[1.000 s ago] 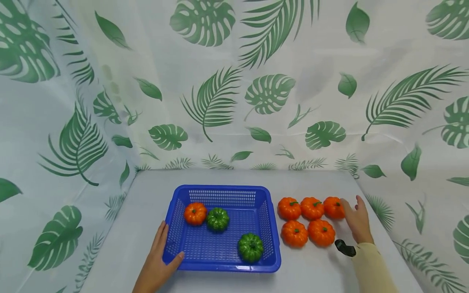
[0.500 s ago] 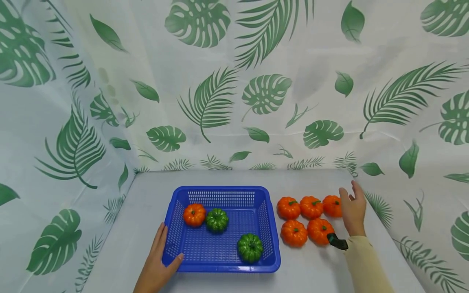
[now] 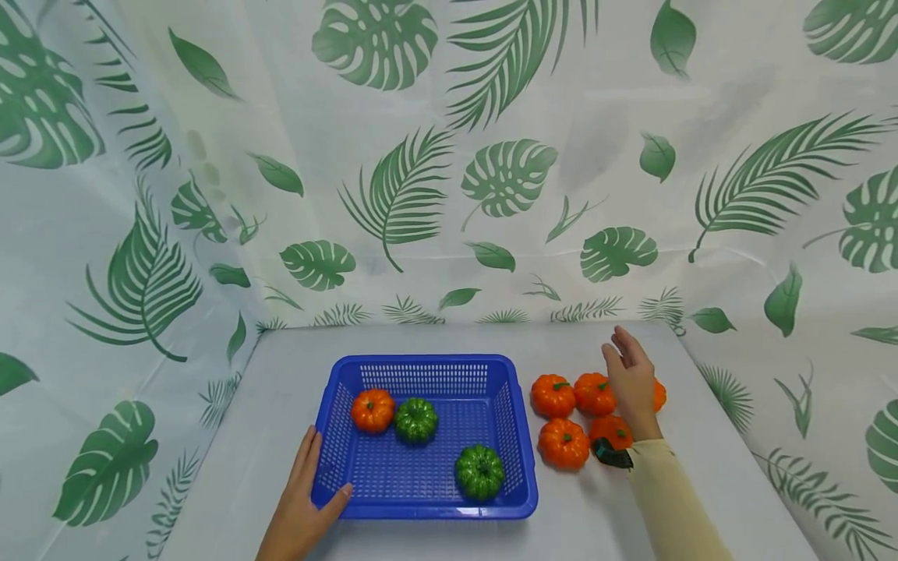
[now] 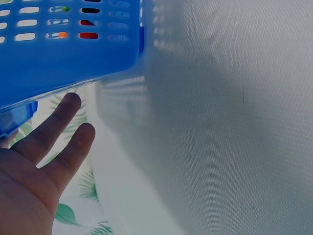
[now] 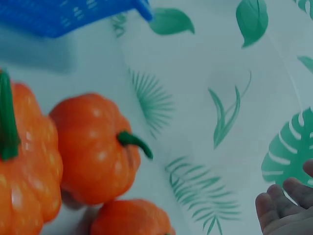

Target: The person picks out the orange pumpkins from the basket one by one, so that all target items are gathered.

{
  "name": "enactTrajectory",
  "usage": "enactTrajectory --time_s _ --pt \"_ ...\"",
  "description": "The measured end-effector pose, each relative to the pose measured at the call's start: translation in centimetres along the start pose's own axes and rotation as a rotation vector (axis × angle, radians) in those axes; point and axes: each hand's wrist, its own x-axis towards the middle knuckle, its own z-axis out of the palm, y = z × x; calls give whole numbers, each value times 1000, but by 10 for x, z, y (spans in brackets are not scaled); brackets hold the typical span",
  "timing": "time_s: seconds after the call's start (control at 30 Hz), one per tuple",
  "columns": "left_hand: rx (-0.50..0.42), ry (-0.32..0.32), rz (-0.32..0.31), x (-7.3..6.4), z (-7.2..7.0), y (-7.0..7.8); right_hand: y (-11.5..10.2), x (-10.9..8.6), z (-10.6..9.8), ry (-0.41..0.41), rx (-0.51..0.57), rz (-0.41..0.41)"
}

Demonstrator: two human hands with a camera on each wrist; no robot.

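Note:
A blue plastic basket [image 3: 421, 513] on the table holds one small orange pumpkin [image 3: 372, 411] and two green pumpkins [image 3: 480, 472]. My left hand [image 3: 303, 502] rests against its left side, thumb at the front-left corner and fingers extended along the outer wall. Several orange pumpkins [image 3: 564, 445] stand in two rows to the right of the basket. Over the right end of these rows is my right hand [image 3: 634, 389], fingers relaxed and holding nothing; it partly hides the pumpkins behind it. The right wrist view shows orange pumpkins [image 5: 93, 147] with green stems, apart from the fingers.
A white table [image 3: 295, 343] carries everything. Leaf-printed white sheeting [image 3: 435, 296] rises behind it and along both sides. A black device [image 3: 612, 454] is worn at my right wrist, beside the front-right pumpkin.
My right hand has moved away from the far-right pumpkin, first up and then left, across the back row. The left hand, basket and pumpkins stay in place.

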Motion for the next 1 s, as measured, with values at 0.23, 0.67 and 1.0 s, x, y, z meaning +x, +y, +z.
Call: enactTrajectory --time_s 0.23,0.67,1.0 --pt "-2 15 22 0 1 -1 -17 -7 22 -103 30 -71" --pt "4 15 13 0 2 -1 -37 -23 72 -297 187 -189" --pt "6 15 4 1 2 -2 -47 -35 100 -412 167 -192"
